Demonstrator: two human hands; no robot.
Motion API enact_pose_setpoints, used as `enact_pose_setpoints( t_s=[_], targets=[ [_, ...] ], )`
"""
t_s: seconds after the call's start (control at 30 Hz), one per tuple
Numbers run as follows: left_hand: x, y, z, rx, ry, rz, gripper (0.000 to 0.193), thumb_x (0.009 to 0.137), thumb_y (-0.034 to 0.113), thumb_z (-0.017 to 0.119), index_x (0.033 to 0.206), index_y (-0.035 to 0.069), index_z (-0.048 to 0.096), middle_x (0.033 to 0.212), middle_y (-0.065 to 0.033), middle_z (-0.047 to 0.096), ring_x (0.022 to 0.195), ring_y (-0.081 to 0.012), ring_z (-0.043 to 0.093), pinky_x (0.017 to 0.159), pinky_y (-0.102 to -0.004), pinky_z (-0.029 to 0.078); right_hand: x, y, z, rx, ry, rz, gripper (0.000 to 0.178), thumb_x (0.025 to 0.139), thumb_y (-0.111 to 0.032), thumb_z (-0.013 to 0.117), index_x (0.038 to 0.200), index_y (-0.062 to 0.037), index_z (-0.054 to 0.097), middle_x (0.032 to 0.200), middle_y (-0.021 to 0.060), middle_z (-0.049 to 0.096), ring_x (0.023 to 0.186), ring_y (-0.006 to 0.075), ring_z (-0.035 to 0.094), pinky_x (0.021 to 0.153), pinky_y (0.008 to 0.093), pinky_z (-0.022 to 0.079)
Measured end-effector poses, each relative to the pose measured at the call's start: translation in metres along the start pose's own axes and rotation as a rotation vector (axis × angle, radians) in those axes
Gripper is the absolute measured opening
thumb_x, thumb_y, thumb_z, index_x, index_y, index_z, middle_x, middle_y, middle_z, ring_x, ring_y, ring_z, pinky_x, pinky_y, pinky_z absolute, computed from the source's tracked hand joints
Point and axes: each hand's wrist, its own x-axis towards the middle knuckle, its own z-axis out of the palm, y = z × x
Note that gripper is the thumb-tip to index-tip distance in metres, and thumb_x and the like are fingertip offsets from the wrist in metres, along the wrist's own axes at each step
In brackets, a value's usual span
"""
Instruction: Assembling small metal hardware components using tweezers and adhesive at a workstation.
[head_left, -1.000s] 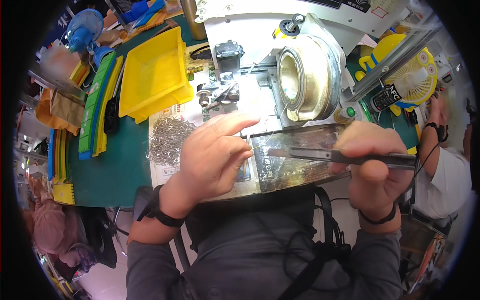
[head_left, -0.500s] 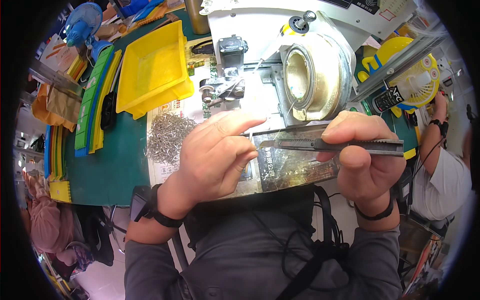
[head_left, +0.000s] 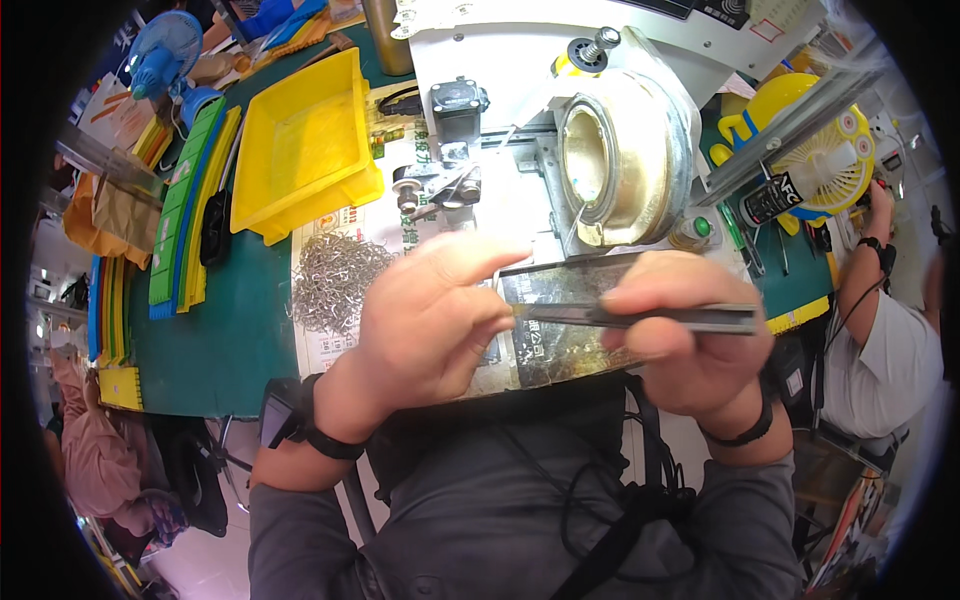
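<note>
My right hand [head_left: 700,360] grips a dark snap-off utility knife [head_left: 575,315], which lies roughly level and points left. The knife's tip reaches the fingertips of my left hand [head_left: 415,320]. My left thumb and curled fingers are pinched together, with the index finger stretched out to the right above them. Whatever small thing may be in that pinch is too hidden to name. Left of this hand, a heap of small bent silver metal pieces [head_left: 340,280] rests on a printed sheet. A worn metal plate [head_left: 585,360] lies under the knife.
Behind my hands stand a rounded metal machine part [head_left: 650,150] and a black clamp-like fixture [head_left: 458,115]. A yellow bin [head_left: 305,140] is at the back left, beside stacked green and yellow strips [head_left: 190,200]. To the right are a green-capped bottle [head_left: 690,233], a yellow fan [head_left: 825,150] and another person's arm [head_left: 868,265].
My right hand and the knife have moved left and slightly down, bringing the tip to my left fingertips. The green-capped bottle has come into sight. My left hand stays nearly in place.
</note>
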Motion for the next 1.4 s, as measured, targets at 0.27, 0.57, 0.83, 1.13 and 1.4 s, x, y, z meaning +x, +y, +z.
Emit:
enact_pose_setpoints(
  t_s=[0.27, 0.57, 0.83, 1.13, 1.4],
  targets=[
    [-0.003, -0.003, -0.005, -0.056, 0.003, -0.009, 0.019, 0.077, 0.004, 0.076, 0.091, 0.004, 0.062, 0.117, -0.0181, 0.069, 0.101, -0.0373, 0.068, 0.088, -0.0452, 0.055, -0.045, 0.031, -0.039, 0.455, 0.358, 0.055, 0.026, 0.103, -0.025, 0.058, 0.109, -0.0017, 0.066, 0.077, 0.0098, 0.067, 0.059, 0.0173, 0.06, 0.054, 0.0271, 0.048],
    [-0.003, 0.002, -0.001, 0.0, -0.045, -0.013, 0.019, 0.076, 0.002, 0.074, 0.091, 0.003, 0.062, 0.117, -0.0211, 0.068, 0.104, -0.0414, 0.067, 0.09, -0.0466, 0.053, -0.093, 0.048, -0.115, 0.191, 0.745, 0.593, 0.044, 0.1, -0.014, 0.057, 0.139, 0.0035, 0.046, 0.061, 0.0017, 0.053, 0.049, 0.0091, 0.049, 0.045, 0.0227, 0.038],
    [-0.008, 0.018, -0.012, 0.087, 0.037, -0.127, 0.009, 0.089, 0.005, 0.068, 0.089, 0.0, 0.061, 0.119, -0.0276, 0.067, 0.111, -0.0398, 0.067, 0.098, -0.0434, 0.051, -0.063, 0.072, -0.141, 0.28, 0.754, 0.468, 0.038, 0.099, -0.017, 0.064, 0.129, 0.0041, 0.051, 0.068, 0.0045, 0.06, 0.053, 0.0109, 0.053, 0.049, 0.0239, 0.042],
    [-0.006, 0.033, -0.017, 0.096, 0.038, -0.158, 0.012, 0.092, 0.009, 0.067, 0.088, 0.0, 0.06, 0.119, -0.0272, 0.068, 0.113, -0.0385, 0.067, 0.099, -0.0412, 0.05, -0.057, 0.096, -0.153, 0.419, 0.413, 0.767, 0.02, 0.099, -0.018, 0.062, 0.106, 0.0004, 0.065, 0.071, 0.0054, 0.064, 0.056, 0.012, 0.059, 0.051, 0.0239, 0.046],
    [0.013, 0.05, -0.029, -0.141, 0.224, -0.321, 0.003, 0.09, 0.001, 0.064, 0.088, 0.0, 0.061, 0.108, -0.0186, 0.071, 0.101, -0.0284, 0.067, 0.095, -0.0358, 0.049, -0.015, 0.009, -0.16, 0.093, 0.405, 0.433, 0.023, 0.099, -0.014, 0.062, 0.114, 0.0022, 0.066, 0.061, 0.0006, 0.058, 0.049, 0.0066, 0.049, 0.048, 0.0219, 0.038]
  ],
)
